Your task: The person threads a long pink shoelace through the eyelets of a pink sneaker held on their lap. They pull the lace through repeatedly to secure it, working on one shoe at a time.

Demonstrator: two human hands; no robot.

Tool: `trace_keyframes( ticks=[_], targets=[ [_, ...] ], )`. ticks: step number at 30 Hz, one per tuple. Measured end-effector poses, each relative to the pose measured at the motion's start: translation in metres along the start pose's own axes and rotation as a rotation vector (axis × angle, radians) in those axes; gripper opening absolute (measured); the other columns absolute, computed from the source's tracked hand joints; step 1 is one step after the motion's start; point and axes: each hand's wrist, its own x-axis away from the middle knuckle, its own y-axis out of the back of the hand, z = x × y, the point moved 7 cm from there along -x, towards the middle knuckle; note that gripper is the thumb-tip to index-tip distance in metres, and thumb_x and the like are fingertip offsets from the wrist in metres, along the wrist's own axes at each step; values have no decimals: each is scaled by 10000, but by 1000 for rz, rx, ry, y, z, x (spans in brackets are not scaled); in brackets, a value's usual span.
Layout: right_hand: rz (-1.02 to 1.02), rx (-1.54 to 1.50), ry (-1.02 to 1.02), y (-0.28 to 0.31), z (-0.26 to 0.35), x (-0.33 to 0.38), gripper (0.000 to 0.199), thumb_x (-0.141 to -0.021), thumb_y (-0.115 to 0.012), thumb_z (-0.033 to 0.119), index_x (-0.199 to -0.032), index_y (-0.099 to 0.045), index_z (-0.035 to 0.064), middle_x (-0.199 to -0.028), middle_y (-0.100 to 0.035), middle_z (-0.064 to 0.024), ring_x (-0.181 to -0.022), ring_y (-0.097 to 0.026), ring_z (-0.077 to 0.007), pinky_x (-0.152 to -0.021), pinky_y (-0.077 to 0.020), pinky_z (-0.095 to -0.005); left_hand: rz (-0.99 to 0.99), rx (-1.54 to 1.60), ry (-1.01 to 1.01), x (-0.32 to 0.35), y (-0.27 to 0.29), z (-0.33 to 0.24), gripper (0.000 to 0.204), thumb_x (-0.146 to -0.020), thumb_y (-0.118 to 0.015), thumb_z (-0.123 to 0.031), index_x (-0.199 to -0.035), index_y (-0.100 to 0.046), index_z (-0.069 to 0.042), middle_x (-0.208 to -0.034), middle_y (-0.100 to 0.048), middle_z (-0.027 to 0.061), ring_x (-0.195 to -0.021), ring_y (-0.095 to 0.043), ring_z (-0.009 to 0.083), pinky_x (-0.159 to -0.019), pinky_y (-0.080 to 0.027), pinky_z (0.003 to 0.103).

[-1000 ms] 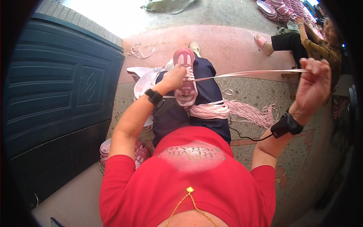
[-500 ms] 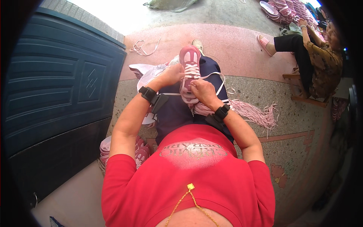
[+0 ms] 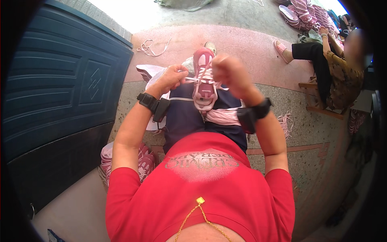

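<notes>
A pink and white sneaker (image 3: 205,89) rests on my lap, its toe pointing away from me. White shoelace (image 3: 191,79) crosses its upper and stretches out to the left. The fingers of my left hand (image 3: 174,77) pinch that stretch of lace beside the shoe. My right hand (image 3: 233,74) is raised just right of the laces, smeared by motion; its fingers look closed, and a strand of lace runs up to them. A bundle of pale pink laces (image 3: 225,117) lies across my lap below the heel.
More pink and white shoes (image 3: 146,161) are piled by my left side, near a dark blue door (image 3: 66,80). One loose lace (image 3: 151,49) lies on the floor ahead. At right a person (image 3: 342,76) sits on a wooden stool (image 3: 322,108), near a heap of shoes (image 3: 304,16).
My right hand has risen from the shoe's heel end to beside its laces. The left hand has drawn leftward, pulling lace away from the shoe. The loose lace loop at right is gone from view.
</notes>
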Motion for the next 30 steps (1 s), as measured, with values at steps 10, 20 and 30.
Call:
trace_keyframes(
  ticks=[10,20,30],
  targets=[
    [570,-495,349,-34,195,87,192,-909,-453,125,-719,-435,99,-592,-354,31,-530,-342,-87,-628,-275,-289,566,-641,-629,4,-112,-80,286,-867,-651,-242,-1056,-644,-28,-1103,-598,99,-1035,-561,174,-908,-427,318],
    [-558,-502,522,278,111,78,387,-975,-363,258,-648,-431,64,-631,-413,-73,-567,-378,-195,-582,-342,-339,-343,962,-387,26,200,-47,118,-880,-485,-84,-779,-530,-41,-719,-565,100,-697,-553,235,-748,-468,403],
    [-248,868,53,120,-123,20,201,-911,-559,173,-914,-645,-9,-790,-642,-65,-713,-587,-179,-655,-464,-290,-42,571,165,1,34,33,96,-907,-562,-202,-885,-553,-108,-659,-478,-30,-558,-456,96,-505,-363,265]
  ],
)
